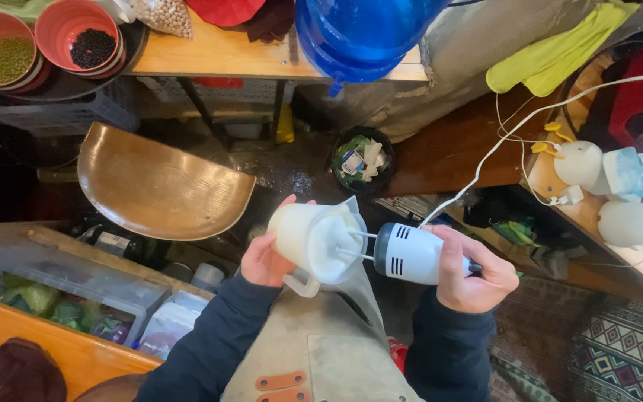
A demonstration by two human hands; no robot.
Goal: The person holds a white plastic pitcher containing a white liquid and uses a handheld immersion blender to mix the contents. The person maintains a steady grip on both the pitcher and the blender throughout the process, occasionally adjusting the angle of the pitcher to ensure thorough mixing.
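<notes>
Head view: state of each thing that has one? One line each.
Left hand: gripping the jug.
Right hand: gripping the mixer.
White jug: tilted on its side, white mixture inside.
Hand mixer: horizontal, beaters in the jug, cord attached.
Blue water bottle: standing on the shelf.
Black bin: holds scraps.

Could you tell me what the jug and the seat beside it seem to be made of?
The measuring jug looks like translucent white plastic: light glows through its wall. The curved seat appears to be varnished wood, with visible grain and a soft sheen.
</notes>
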